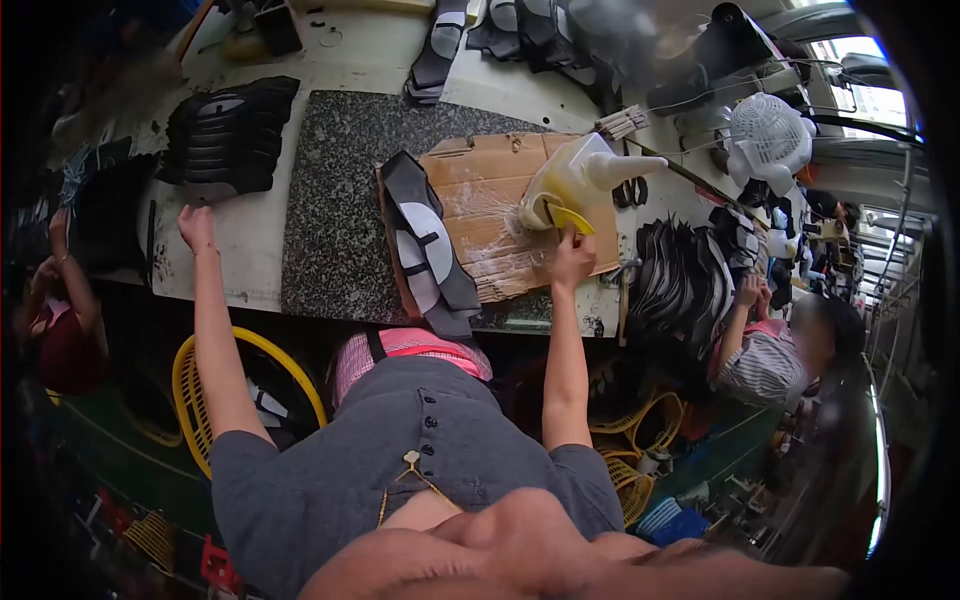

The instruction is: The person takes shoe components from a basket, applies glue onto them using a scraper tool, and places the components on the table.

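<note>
My right hand [574, 257] holds a yellow spreader [571, 219] by its lower end, close against a translucent glue bottle [575, 175] with a long pale nozzle. The bottle lies tilted on a glue-smeared cardboard sheet [480, 205]. Left of it, a few black and grey pieces with white patches [425, 237] lie on the cardboard's edge and overhang the table's front. My left hand [198, 229] is at the near edge of a stack of black pieces [225, 135], its fingers curled together; whether anything is between them is too small to make out.
The cardboard rests on a speckled stone slab [335, 200]. More black pieces [680, 285] stand to the right, near a white fan [770, 140]. A co-worker [775, 350] sits at the right, another person [70, 320] at the left. A yellow basket [183, 400] is below the table.
</note>
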